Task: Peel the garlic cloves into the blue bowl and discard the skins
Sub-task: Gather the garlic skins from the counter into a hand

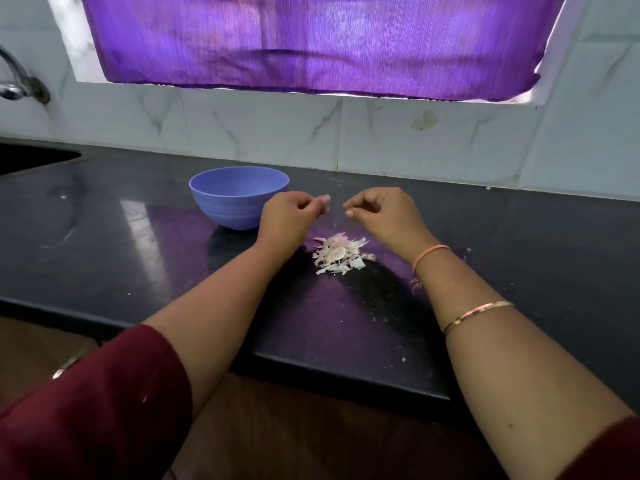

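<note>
Past the dark red sleeve [104, 410], the left hand [291, 214] and right hand [379, 211] hung over the surface [138, 244], fingers curled, on a clove or on nothing I could not tell; the skins [341, 252] lay piled beneath, not yet discarded, near the blue bowl [225, 209].

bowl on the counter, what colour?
The bowl is plain periwinkle blue, seen best in the head view.

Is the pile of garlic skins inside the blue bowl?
No, the skins lie heaped on the dark counter, apart from the blue bowl.
</note>
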The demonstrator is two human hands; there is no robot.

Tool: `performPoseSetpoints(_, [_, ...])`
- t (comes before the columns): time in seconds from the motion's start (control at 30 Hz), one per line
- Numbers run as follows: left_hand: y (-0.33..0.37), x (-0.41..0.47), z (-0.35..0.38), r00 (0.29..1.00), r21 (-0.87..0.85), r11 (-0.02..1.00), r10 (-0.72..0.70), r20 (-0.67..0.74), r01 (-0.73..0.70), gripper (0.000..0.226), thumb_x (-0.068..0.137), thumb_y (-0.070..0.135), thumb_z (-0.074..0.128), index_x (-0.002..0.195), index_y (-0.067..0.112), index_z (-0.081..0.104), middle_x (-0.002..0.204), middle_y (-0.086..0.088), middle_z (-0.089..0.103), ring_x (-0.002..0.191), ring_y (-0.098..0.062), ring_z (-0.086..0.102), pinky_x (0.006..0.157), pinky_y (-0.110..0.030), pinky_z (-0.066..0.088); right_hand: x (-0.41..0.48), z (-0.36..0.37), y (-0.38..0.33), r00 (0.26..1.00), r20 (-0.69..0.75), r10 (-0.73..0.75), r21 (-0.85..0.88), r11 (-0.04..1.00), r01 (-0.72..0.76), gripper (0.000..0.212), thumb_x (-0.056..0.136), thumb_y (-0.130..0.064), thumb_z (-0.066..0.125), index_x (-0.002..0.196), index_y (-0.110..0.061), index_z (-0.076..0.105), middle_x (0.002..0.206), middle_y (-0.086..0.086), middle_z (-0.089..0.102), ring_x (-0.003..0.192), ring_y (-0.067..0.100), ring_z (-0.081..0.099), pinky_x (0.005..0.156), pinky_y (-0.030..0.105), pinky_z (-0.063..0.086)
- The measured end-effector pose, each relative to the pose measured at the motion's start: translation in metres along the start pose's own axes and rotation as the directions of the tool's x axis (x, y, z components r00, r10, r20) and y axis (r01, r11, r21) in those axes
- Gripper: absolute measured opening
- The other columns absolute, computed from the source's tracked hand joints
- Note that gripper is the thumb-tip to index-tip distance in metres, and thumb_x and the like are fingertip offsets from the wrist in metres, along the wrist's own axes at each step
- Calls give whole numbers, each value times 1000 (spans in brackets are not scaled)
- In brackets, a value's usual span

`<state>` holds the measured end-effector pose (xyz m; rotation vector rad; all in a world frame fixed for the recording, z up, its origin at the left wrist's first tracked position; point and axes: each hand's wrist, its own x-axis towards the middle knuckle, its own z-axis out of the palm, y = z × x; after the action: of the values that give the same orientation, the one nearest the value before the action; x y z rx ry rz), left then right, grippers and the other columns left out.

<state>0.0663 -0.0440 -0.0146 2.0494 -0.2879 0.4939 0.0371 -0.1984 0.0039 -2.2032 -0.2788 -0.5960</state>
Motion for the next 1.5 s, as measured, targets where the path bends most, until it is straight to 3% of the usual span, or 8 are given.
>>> performPoseSetpoints(0.1, [7, -4, -3, 1000, 57, 998, 30, 2, -30, 35, 80, 30, 71, 69, -3, 69, 81, -5, 72, 61, -6, 58, 68, -27, 50, 0, -3, -4, 1000, 20, -14, -53, 999, 15, 6, 75, -11, 74, 80, -12, 70, 76, 2, 68, 73, 13, 62, 72, 24, 50])
performPoseSetpoints(0.27, [10, -8, -1, 997, 66, 996, 61, -56, -57, 39, 84, 33, 66, 54, 7, 63, 67, -1, 68, 61, -14, 63, 66, -28, 50, -3, -9, -7, 949, 311, 41, -31, 999, -33, 21, 81, -7, 67, 102, -11, 70, 104, 7, 69, 102, 20, 63, 96, 36, 47])
performPoseSetpoints(0.47, [14, -6, -3, 999, 10, 1000, 4, -50, -4, 29, 87, 8, 49, 114, 14, 60, 99, 5, 60, 84, -6, 54, 75, -16, 40, -11, -13, -4, 818, 544, 187, -163, 980, -116, 78, 67, -48, 76, 134, -29, 41, 132, -2, 42, 124, 12, 40, 103, 27, 31])
performPoseSetpoints(0.6, [11, -6, -3, 999, -9, 999, -34, -39, 34, 34, 83, -1, 41, 94, 14, 69, 77, 1, 63, 56, -3, 51, 54, -15, 41, -17, 1, -2, 787, 576, 221, -318, 948, -33, 100, 59, -56, 78, 140, -32, 24, 142, 6, 27, 133, 25, 32, 111, 41, 29])
performPoseSetpoints(0.9, [12, -4, -3, 996, -101, 994, -52, -68, 45, 26, 87, 6, 43, 87, 17, 67, 92, 5, 66, 90, -11, 61, 82, -26, 50, -17, 28, -8, 894, 448, 13, -509, 826, 243, 61, 78, -71, 45, 129, -37, 43, 129, 2, 44, 124, 30, 34, 98, 43, 28])
performPoseSetpoints(1.17, [11, -2, -1, 985, -256, 954, -171, -29, 158, 30, 89, 5, 40, 81, 20, 64, 96, 0, 67, 70, -8, 60, 42, -10, 47, -11, 34, -4, 919, 379, -109, -478, 827, 296, 29, 93, -38, 47, 98, -10, 53, 105, 13, 52, 101, 33, 49, 77, 32, 34])
performPoseSetpoints(1.33, [10, 0, 0, 984, -289, 944, -174, -25, 160, 33, 86, 1, 40, 75, 20, 64, 89, 2, 68, 87, -11, 62, 82, -26, 53, -9, 32, -2, 944, 318, -91, -556, 788, 264, 23, 94, -36, 44, 82, -17, 42, 104, 16, 61, 95, 36, 56, 67, 32, 33])
performPoseSetpoints(1.5, [9, 1, 0, 984, -274, 947, -179, -13, 169, 33, 87, 1, 40, 75, 21, 64, 83, 5, 66, 88, -12, 62, 90, -33, 52, -10, 30, -4, 969, 246, -2, -496, 859, 128, 26, 93, -30, 47, 82, -8, 56, 93, 19, 61, 88, 37, 56, 64, 30, 34])
